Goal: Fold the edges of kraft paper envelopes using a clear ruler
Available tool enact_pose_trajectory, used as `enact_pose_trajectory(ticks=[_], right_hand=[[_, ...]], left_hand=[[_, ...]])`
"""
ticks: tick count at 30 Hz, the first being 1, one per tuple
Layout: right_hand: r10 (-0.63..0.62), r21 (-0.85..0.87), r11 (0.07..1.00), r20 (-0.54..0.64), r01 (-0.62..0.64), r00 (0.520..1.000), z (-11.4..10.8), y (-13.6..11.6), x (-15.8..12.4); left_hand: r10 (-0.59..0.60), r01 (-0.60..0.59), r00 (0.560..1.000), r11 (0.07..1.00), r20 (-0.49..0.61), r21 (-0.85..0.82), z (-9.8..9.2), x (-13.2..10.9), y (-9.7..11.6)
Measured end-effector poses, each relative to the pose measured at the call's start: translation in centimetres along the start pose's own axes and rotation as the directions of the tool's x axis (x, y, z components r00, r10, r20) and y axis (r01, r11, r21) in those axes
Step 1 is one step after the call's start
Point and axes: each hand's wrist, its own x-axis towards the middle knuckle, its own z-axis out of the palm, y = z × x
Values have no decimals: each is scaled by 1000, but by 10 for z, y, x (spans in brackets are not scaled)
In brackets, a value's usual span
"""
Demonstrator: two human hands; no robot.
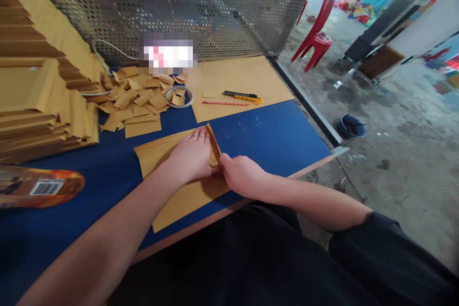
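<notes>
A brown kraft paper sheet (175, 205), perhaps an envelope, lies at the front of the blue table. My left hand (193, 153) presses flat on it, fingers extended toward the far edge. At its right end a narrow flap (214, 146) stands raised. My right hand (244, 174) is closed on that flap, thumb on top; the other fingertips are hidden. Beyond the paper lie a roll of tape (190, 97), a pink pencil (224, 103) and a yellow-and-black utility knife (247, 98).
Tall stacks of folded brown paper (46, 100) stand at the left, beside a heap of small paper pieces (138, 98). A bottle (46, 186) lies at the left front. Larger brown sheets (247, 76) rest before a perforated metal panel (201, 5). A red chair (317, 38) and dark bucket (351, 126) stand on the floor.
</notes>
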Motion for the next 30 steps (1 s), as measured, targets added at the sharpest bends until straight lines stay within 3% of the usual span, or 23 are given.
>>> enact_pose_trajectory(ticks=[10, 15, 21, 30], right_hand=[[-17, 27, 999, -190, 23, 982, -27, 10, 96], [22, 90, 996, -242, 0, 970, -38, 12, 129], [15, 81, 997, -234, 4, 972, -40, 10, 123], [-51, -18, 999, -110, 49, 993, -28, 3, 73]], left_hand=[[-4, 3, 995, 1000, 96, 18, -15, -4, 6], [-3, 3, 999, 1000, 52, -6, -15, -6, 5], [3, -1, 999, 997, 34, -72, -11, -4, 3], [-22, 24, 997, 999, 76, -32, -10, -4, 3]])
